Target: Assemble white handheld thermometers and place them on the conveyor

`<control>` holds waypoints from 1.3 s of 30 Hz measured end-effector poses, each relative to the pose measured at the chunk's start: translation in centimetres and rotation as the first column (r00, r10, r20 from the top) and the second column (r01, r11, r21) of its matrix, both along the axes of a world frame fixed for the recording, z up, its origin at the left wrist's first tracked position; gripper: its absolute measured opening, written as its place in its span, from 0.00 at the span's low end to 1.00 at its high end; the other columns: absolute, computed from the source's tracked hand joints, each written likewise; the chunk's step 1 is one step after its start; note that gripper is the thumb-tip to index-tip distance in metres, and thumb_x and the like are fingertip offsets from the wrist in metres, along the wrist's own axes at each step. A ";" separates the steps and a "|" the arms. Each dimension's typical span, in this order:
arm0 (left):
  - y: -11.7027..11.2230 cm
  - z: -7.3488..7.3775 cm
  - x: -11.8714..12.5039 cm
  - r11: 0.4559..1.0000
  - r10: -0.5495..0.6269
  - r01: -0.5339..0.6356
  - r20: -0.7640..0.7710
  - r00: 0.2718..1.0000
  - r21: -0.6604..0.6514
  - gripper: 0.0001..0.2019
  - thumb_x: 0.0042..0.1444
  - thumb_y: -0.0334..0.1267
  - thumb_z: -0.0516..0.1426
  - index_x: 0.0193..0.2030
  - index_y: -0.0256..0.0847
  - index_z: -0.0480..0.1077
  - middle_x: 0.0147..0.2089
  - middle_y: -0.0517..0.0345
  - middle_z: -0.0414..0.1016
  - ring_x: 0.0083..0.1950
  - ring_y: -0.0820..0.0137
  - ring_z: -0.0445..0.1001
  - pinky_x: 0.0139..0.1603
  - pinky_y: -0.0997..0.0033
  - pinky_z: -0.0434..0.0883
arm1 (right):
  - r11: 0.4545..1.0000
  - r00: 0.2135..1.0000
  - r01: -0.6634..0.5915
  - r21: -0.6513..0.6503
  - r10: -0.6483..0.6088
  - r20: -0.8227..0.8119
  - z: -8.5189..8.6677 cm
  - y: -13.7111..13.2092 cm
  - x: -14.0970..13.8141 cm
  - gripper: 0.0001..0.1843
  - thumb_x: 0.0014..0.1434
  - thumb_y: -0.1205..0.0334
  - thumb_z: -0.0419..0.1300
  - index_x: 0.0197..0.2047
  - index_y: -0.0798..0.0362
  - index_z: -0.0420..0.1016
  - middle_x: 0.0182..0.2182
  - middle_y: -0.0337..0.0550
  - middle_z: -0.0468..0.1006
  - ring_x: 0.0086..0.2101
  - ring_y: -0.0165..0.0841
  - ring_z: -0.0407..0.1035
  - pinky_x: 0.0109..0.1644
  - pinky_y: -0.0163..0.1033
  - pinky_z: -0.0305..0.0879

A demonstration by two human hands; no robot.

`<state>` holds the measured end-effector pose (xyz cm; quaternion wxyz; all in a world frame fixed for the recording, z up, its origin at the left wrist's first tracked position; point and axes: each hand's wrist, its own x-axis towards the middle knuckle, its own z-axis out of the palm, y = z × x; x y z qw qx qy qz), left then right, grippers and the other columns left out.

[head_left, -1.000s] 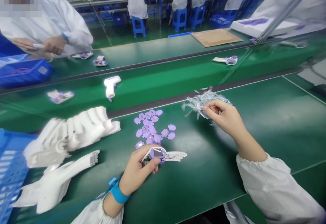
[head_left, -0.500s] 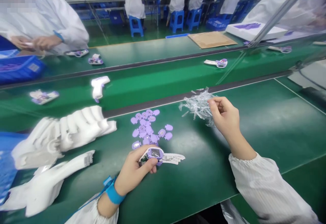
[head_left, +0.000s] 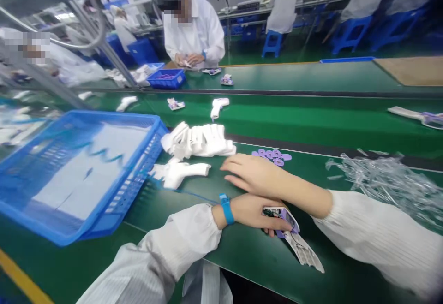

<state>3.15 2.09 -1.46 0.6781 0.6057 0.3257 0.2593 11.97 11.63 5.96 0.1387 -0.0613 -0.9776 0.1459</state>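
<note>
My left hand (head_left: 251,211) is closed around a half-assembled thermometer gun (head_left: 302,246), a white half shell with a purple display frame and an exposed circuit board. Its handle points down to the right. My right hand (head_left: 254,173) crosses above my left wrist, fingers stretched to the left and holding nothing I can see. Closest to its fingertips lie loose white gun-shaped shells (head_left: 182,173), with a row of more white shells (head_left: 204,140) behind them. Small purple covers (head_left: 272,154) lie just beyond the right hand, partly hidden by it.
A blue basket (head_left: 114,116) with a white sheet inside stands at the left. Thin clear plastic pieces (head_left: 384,179) are heaped at the right. Across the bench runs a green conveyor (head_left: 294,115) carrying gun parts. A co-worker (head_left: 194,27) in white works on the far side.
My right hand has left the clear plastic pieces and swung left across my left hand, its fingers now extended. The view has turned left. The thermometer gun stays in my left hand, its handle now tilted downward.
</note>
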 end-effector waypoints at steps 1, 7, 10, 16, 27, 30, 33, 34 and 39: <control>0.1 -0.2 0.0 1.000 0.010 -0.010 0.002 1.000 -0.026 0.35 0.56 0.72 0.65 0.53 0.40 0.81 0.34 0.53 0.83 0.32 0.64 0.83 0.37 0.66 0.82 | 0.999 0.998 -0.032 0.035 0.030 0.060 0.3 -0.3 -2.7 0.12 0.77 0.57 0.59 0.54 0.54 0.80 0.50 0.53 0.84 0.48 0.43 0.80 0.51 0.48 0.76; 1.1 -1.3 -0.4 0.998 -0.007 0.004 -0.040 0.999 -0.067 0.28 0.56 0.67 0.68 0.38 0.40 0.83 0.29 0.55 0.83 0.32 0.62 0.84 0.44 0.62 0.84 | 0.985 0.975 -0.012 0.172 -0.026 0.219 -0.6 -2.3 -11.7 0.13 0.73 0.61 0.64 0.50 0.65 0.80 0.45 0.63 0.84 0.43 0.48 0.81 0.46 0.48 0.74; 0.8 -0.6 -0.7 0.998 0.019 -0.024 -0.078 0.997 -0.064 0.18 0.63 0.55 0.68 0.39 0.40 0.83 0.29 0.54 0.84 0.34 0.59 0.86 0.50 0.57 0.84 | 0.986 0.976 0.012 0.167 -0.047 0.211 -0.6 -2.2 -11.8 0.13 0.76 0.67 0.56 0.49 0.65 0.80 0.41 0.61 0.85 0.41 0.46 0.80 0.45 0.47 0.73; 0.3 0.5 -0.4 0.924 0.340 -0.303 0.139 0.930 -0.232 0.19 0.67 0.48 0.64 0.52 0.32 0.79 0.24 0.61 0.80 0.25 0.65 0.82 0.34 0.66 0.79 | 0.981 0.974 0.194 -0.012 -0.194 -0.114 1.2 0.7 -2.7 0.16 0.71 0.60 0.63 0.59 0.56 0.78 0.53 0.56 0.84 0.52 0.47 0.78 0.54 0.48 0.75; 0.0 1.0 -0.2 0.740 0.565 -0.359 0.235 0.791 -0.569 0.42 0.68 0.72 0.53 0.65 0.31 0.74 0.33 0.47 0.85 0.34 0.61 0.84 0.38 0.63 0.82 | 0.875 0.838 0.465 -0.132 -0.483 -0.254 -3.0 -2.9 16.6 0.26 0.70 0.64 0.66 0.69 0.44 0.75 0.59 0.49 0.85 0.56 0.45 0.82 0.58 0.50 0.83; -0.4 1.0 -0.1 0.753 0.563 -0.385 0.221 0.796 -0.534 0.44 0.68 0.75 0.50 0.60 0.29 0.77 0.30 0.48 0.83 0.31 0.63 0.82 0.40 0.64 0.81 | 0.894 0.853 0.444 -0.069 -0.445 -0.274 -3.4 -3.4 16.5 0.27 0.71 0.65 0.66 0.71 0.45 0.73 0.59 0.50 0.85 0.57 0.46 0.82 0.61 0.52 0.82; -0.6 0.7 0.0 0.782 0.566 -0.398 0.278 0.776 -0.480 0.42 0.66 0.75 0.53 0.61 0.32 0.75 0.36 0.46 0.84 0.37 0.61 0.84 0.43 0.62 0.83 | 0.885 0.842 0.465 0.002 -0.442 -0.311 -3.6 -3.7 16.4 0.30 0.71 0.66 0.67 0.73 0.47 0.70 0.59 0.52 0.85 0.56 0.46 0.82 0.60 0.53 0.83; -0.6 0.6 0.0 0.801 0.558 -0.407 0.299 0.774 -0.440 0.40 0.66 0.73 0.56 0.62 0.34 0.73 0.37 0.47 0.85 0.38 0.61 0.84 0.44 0.61 0.83 | 0.882 0.839 0.470 0.015 -0.442 -0.319 -3.7 -3.8 16.4 0.31 0.71 0.66 0.67 0.74 0.47 0.69 0.59 0.52 0.85 0.56 0.46 0.82 0.59 0.53 0.83; -1.1 0.3 -0.2 0.853 0.516 -0.464 0.256 0.818 -0.238 0.29 0.69 0.58 0.64 0.63 0.36 0.69 0.40 0.49 0.85 0.41 0.62 0.85 0.46 0.63 0.82 | 0.875 0.833 0.484 -0.017 -0.467 -0.299 -4.5 -3.8 16.4 0.32 0.72 0.65 0.66 0.75 0.44 0.67 0.61 0.50 0.84 0.57 0.46 0.81 0.61 0.54 0.82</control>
